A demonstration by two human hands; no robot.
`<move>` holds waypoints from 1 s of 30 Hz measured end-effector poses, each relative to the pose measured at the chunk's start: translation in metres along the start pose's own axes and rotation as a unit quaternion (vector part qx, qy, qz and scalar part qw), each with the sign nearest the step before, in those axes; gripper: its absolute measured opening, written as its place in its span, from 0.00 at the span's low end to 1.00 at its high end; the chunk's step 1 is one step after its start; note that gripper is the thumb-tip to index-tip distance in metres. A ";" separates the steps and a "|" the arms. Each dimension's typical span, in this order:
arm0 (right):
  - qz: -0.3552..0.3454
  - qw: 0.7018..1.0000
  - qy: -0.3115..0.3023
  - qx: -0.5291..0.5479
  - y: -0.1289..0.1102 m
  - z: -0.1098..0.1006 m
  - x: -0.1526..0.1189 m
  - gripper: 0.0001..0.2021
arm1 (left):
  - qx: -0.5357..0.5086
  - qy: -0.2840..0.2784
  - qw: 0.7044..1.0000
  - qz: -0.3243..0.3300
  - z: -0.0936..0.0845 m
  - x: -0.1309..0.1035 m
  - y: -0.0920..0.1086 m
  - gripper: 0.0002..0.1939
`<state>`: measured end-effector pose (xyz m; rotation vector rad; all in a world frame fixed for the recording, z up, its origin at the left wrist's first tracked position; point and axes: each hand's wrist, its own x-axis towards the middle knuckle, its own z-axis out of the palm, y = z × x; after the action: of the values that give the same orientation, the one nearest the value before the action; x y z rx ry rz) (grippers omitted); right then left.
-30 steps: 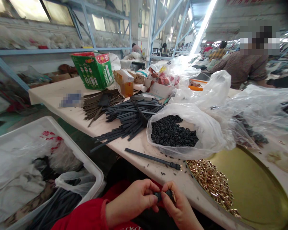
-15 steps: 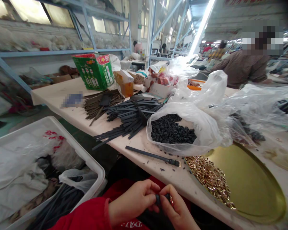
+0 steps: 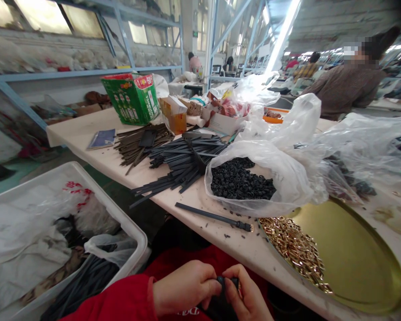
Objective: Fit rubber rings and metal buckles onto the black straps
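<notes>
My left hand point(image 3: 189, 285) is closed, thumb and fingers pinching a black strap point(image 3: 224, 283) near the front of my body. My right hand point(image 3: 247, 292) grips the same strap from the other side, and a bit of gold metal shows by its fingers. Most of the strap is hidden by my hands or lost against the dark below. Just beyond them, a buckled strap point(image 3: 214, 216) lies along the table edge, a gold buckle at its right end. Small black loops point(image 3: 240, 180) fill part of an open clear plastic bag point(image 3: 287, 183). Gold buckles point(image 3: 296, 249) are heaped on a gold tray point(image 3: 357, 258).
Black strips point(image 3: 183, 162) and brown strips point(image 3: 137, 142) lie piled on the table point(image 3: 70, 129). Behind them stand a green box point(image 3: 130, 100) and a small carton point(image 3: 173, 116). At left is a white bin point(image 3: 138, 238) with bags inside. A co-worker point(image 3: 347, 84) sits at back right.
My left fingers have curled in more tightly on the strap, and that hand has dropped slightly. My right hand stays almost in place. The view has shifted a little.
</notes>
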<state>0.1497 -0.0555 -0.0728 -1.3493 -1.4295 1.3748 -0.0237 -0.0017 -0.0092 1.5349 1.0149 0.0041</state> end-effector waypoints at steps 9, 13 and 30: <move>0.004 0.999 -0.010 -0.038 -0.002 -0.004 -0.006 0.16 | 0.137 0.031 0.989 0.044 -0.004 -0.002 0.006 0.13; -0.048 0.994 -0.035 -0.087 -0.006 -0.010 -0.004 0.14 | 0.128 0.000 0.991 0.034 -0.002 -0.004 0.009 0.14; -0.001 0.998 0.005 -0.065 -0.009 -0.007 -0.007 0.14 | 0.373 0.067 0.921 0.093 0.010 0.001 0.011 0.16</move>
<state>0.1559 -0.0601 -0.0618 -1.4349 -1.5343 1.2907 -0.0111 -0.0075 -0.0032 2.3526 1.0286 -0.1656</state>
